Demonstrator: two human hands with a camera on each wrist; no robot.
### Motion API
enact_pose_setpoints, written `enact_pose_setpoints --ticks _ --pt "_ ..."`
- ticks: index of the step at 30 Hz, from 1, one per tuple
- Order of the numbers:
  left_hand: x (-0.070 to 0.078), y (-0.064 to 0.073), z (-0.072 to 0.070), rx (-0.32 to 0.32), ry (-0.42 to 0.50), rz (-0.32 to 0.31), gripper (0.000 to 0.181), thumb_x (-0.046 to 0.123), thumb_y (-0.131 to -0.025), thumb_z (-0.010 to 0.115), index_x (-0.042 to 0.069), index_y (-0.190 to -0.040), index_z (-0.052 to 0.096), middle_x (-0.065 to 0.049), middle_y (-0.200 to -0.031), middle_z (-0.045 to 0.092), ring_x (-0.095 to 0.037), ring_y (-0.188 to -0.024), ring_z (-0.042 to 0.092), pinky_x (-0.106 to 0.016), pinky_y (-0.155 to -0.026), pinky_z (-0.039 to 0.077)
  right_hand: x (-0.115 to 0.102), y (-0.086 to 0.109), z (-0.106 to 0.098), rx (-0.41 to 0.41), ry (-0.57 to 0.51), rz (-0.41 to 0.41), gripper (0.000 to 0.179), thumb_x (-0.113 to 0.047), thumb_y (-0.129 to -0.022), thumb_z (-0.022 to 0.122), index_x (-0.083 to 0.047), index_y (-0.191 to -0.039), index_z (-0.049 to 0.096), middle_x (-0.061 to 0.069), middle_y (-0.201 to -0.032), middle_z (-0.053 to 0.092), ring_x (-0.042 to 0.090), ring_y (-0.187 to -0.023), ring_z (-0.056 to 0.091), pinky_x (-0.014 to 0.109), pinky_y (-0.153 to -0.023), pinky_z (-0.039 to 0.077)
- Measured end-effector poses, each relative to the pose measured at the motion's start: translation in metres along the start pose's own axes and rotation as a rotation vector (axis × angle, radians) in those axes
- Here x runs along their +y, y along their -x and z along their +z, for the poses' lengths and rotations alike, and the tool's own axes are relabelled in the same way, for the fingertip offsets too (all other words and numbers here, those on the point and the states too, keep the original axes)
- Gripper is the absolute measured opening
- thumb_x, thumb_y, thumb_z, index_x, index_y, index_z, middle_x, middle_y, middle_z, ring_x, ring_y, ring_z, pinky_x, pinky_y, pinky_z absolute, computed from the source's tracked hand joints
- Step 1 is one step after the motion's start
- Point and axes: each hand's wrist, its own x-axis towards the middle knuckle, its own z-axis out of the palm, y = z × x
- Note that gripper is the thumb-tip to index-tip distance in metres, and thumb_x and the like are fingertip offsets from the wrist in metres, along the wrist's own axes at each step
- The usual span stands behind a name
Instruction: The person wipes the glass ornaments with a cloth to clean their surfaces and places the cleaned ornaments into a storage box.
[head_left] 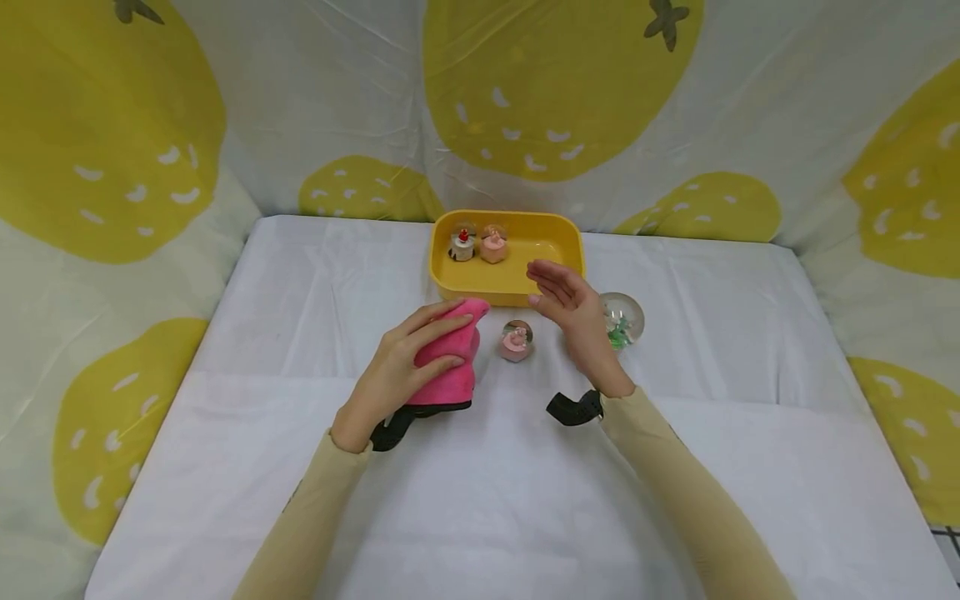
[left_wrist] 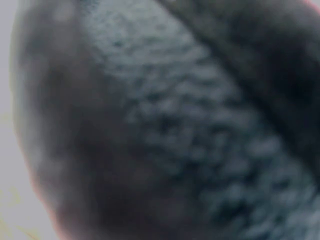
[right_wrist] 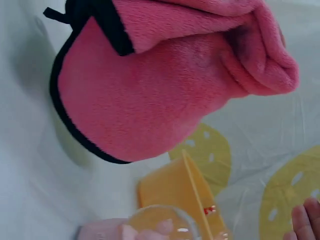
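Cloth (head_left: 453, 385), pink plush with black edging, gripped by left hand (head_left: 393, 362); right hand (head_left: 576, 315) holding nothing

Nearest on my head feed: beige sleeves (head_left: 697, 500) over a white tablecloth (head_left: 480, 517). I have the cloth in the left hand, fingers laid across it, just left of a small clear globe on a pink base (head_left: 516, 342). That one stands on the tablecloth, between the hands. Right hand: fingers straight, palm side toward the cloth. Larger clear ball with green inside (head_left: 628, 315) sits just right of it, partly hidden. Farther: yellow rectangular tray (head_left: 540, 247); right fingertips overlap it in view, contact I can't tell. At its left end, side by side, a small globe with white base and red top (head_left: 462, 245) and a pink globe (head_left: 493, 244). Back: white curtain with yellow fruit print (head_left: 562, 83). Left wrist feed: dark blur, can't read the grip there.
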Motion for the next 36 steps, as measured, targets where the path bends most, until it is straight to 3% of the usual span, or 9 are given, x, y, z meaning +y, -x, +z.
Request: enact_pose_setpoints --ticks 9,21,27,36 --pt "0.0 -0.001 -0.001 -0.001 0.0 -0.004 0.055 0.005 -0.078 0.078 0.008 -0.13 0.06 -0.007 -0.139 0.047 -0.022 -0.124 0.047 -0.036 -0.096 0.046 0.039 0.03 -0.003 -0.005 -0.013 0.08 0.048 0.008 -0.087 0.063 0.007 -0.133 0.047 0.02 -0.136 0.048 0.026 -0.127 0.045 0.031 -0.108 0.032" --pt "0.001 -0.002 0.002 -0.012 0.014 -0.02 0.054 0.006 -0.079 0.077 0.008 -0.13 0.06 -0.007 -0.14 0.047 -0.023 -0.123 0.047 -0.037 -0.093 0.048 0.083 0.045 -0.003 0.013 0.055 0.13 0.058 0.005 -0.086 0.066 0.002 -0.139 0.042 0.015 -0.141 0.043 0.025 -0.132 0.038 0.034 -0.11 0.03" --pt "0.0 -0.001 0.002 -0.016 0.021 -0.024 0.054 0.006 -0.079 0.077 0.009 -0.131 0.06 -0.006 -0.14 0.047 -0.022 -0.123 0.047 -0.036 -0.094 0.048 0.081 0.044 0.0 0.005 0.088 0.202 0.058 0.002 -0.087 0.067 0.001 -0.139 0.042 0.013 -0.141 0.042 0.025 -0.132 0.039 0.034 -0.109 0.031" --pt "-0.002 -0.002 0.003 -0.009 0.017 -0.017 0.055 0.007 -0.078 0.078 0.009 -0.13 0.06 -0.006 -0.14 0.047 -0.022 -0.123 0.048 -0.037 -0.094 0.048 0.059 0.04 0.009 -0.02 0.274 0.22 0.053 0.009 -0.083 0.067 0.01 -0.132 0.046 0.024 -0.137 0.045 0.035 -0.126 0.045 0.041 -0.107 0.034"
